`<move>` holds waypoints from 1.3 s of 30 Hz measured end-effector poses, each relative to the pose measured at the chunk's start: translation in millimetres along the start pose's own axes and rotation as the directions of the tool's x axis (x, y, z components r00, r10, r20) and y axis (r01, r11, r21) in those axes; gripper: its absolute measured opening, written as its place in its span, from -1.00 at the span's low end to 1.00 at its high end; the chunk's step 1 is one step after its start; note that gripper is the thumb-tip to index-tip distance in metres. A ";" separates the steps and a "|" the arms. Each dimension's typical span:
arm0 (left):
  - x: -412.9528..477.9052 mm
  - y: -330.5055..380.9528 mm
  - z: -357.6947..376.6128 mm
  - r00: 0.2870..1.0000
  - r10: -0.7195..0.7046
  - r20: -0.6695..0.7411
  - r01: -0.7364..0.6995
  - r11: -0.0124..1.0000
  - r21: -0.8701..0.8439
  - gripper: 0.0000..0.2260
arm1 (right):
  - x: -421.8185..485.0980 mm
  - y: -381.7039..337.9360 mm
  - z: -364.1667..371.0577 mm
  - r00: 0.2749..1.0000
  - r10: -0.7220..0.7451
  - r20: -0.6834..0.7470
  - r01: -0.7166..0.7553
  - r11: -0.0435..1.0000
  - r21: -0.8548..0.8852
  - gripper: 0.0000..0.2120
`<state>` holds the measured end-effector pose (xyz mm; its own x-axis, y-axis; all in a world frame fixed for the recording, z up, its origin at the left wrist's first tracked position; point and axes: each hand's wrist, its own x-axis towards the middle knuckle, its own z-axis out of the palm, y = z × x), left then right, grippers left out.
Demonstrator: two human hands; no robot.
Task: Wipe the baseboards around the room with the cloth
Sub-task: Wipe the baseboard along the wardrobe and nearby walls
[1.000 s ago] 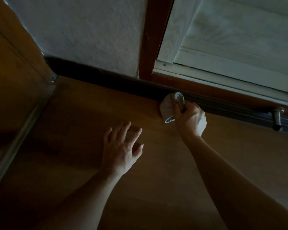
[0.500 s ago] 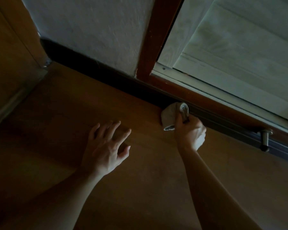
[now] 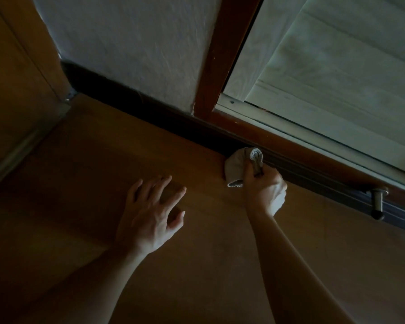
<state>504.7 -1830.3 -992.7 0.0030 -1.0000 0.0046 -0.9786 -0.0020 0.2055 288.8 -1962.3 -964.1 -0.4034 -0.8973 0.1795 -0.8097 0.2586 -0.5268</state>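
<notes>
Baseboard (image 3: pixel 150 102) wipe under way, likely far from done
Right hand (image 3: pixel 264 191) grips the bunched cloth (image 3: pixel 235 168) against it; left hand (image 3: pixel 150 218) lies flat, fingers spread, on the floor (image 3: pixel 208 265); too dim to tell what's clean

Right hand (image 3: pixel 265 192) grips bunched cloth (image 3: pixel 239 167) against dark baseboard (image 3: pixel 131 99); left hand (image 3: pixel 150 213) spread flat on floor (image 3: pixel 208 265).

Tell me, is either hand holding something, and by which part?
The right hand grips a bunched cloth by its rolled end; the left hand holds nothing.
</notes>
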 end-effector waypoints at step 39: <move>16.6 50.2 3.2 0.989 0.090 0.121 -0.104 0.988 0.113 -0.40 | 19.4 44.0 -35.9 0.996 -0.084 0.011 0.084 0.996 0.005 -0.74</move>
<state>455.0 -1847.0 -985.5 -0.1101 -0.9893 -0.0957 -0.9906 0.1013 0.0924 230.1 -1955.4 -953.9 -0.3291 -0.9197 0.2140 -0.8387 0.1806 -0.5137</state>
